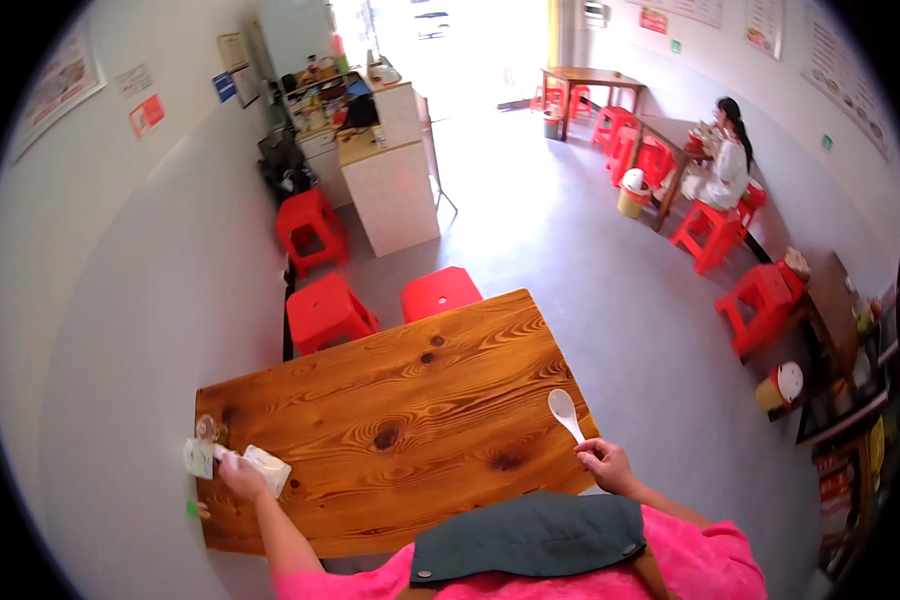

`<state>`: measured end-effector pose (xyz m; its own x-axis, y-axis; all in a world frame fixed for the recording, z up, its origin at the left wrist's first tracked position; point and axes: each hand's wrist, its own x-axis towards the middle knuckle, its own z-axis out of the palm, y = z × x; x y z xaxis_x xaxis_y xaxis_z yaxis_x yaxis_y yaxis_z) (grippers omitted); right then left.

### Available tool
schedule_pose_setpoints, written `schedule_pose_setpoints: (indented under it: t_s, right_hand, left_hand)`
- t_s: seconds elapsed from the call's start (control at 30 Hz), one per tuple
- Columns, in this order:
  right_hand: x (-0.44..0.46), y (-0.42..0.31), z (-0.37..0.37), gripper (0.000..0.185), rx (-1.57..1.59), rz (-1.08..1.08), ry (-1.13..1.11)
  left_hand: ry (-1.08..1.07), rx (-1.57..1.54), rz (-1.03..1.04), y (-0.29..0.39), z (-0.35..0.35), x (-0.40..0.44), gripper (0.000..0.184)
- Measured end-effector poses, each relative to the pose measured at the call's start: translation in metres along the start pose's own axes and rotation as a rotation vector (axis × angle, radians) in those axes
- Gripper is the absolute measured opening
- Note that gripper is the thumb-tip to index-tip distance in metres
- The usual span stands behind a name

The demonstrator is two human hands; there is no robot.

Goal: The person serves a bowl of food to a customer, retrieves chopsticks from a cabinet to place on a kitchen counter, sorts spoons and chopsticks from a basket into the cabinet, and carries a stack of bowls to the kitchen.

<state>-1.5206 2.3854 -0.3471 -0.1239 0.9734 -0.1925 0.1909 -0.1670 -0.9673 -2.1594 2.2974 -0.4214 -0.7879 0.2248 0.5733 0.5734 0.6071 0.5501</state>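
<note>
The left hand (242,477) stretches out beside a white pack (270,465), fingers unclear; the right hand (610,467) pinches a spoon (564,408).

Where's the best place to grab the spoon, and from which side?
Probably the spoon is best taken by its slim handle, from the wearer's side: the wide bowl points away from them, and the handle runs back to the right hand, which holds it there. That grip leaves the bowl untouched.
</note>
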Motion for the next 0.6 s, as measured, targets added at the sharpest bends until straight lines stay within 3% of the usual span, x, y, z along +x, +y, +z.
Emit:
schedule_pose_setpoints:
  t_s: [0.07, 0.13, 0.2, 0.23, 0.27, 0.33, 0.4, 0.47, 0.5, 0.57, 0.6]
  right_hand:
    - [-0.004, 0.007, -0.001, 0.016, -0.045, -0.005, 0.057]
    - [-0.019, 0.009, -0.015, 0.017, -0.109, 0.007, 0.147]
    - [-0.028, 0.007, -0.021, 0.018, -0.131, 0.050, 0.130]
    - [-0.034, 0.007, -0.027, 0.018, -0.112, 0.058, 0.166]
    - [-0.039, 0.007, -0.034, 0.018, -0.109, 0.041, 0.201]
    - [-0.056, 0.011, -0.051, 0.017, -0.106, 0.038, 0.241]
    - [-0.069, 0.020, -0.074, 0.017, -0.044, 0.079, 0.286]
    - [-0.084, 0.035, -0.095, 0.017, -0.026, 0.073, 0.315]
    - [-0.092, 0.040, -0.107, 0.017, -0.011, 0.066, 0.342]
    - [-0.108, 0.048, -0.132, 0.017, 0.011, 0.061, 0.378]
    - [-0.116, 0.052, -0.144, 0.018, 0.027, 0.062, 0.414]
  left_hand:
    - [0.046, -0.080, 0.184, 0.041, -0.036, 0.015, 0.031]
    - [-0.170, -0.133, 0.204, 0.035, -0.024, 0.029, 0.029]
    - [-0.398, -0.219, -0.047, 0.017, 0.006, 0.042, 0.026]
    - [-0.278, -0.365, -0.189, 0.015, 0.020, 0.049, 0.023]
    - [-0.295, -0.376, -0.161, 0.040, 0.017, 0.054, 0.023]
    - [-0.300, -0.221, 0.079, 0.093, -0.013, 0.047, 0.026]
    - [-0.402, -0.097, 0.156, 0.109, -0.013, 0.047, 0.026]
    - [-0.016, -0.184, 0.122, 0.145, -0.027, 0.045, 0.025]
    - [-0.021, -0.189, 0.131, 0.156, -0.024, 0.041, 0.025]
    - [-0.058, -0.668, 0.034, 0.190, -0.020, 0.029, 0.027]
    - [-0.277, -0.722, 0.035, 0.214, -0.022, 0.011, 0.026]
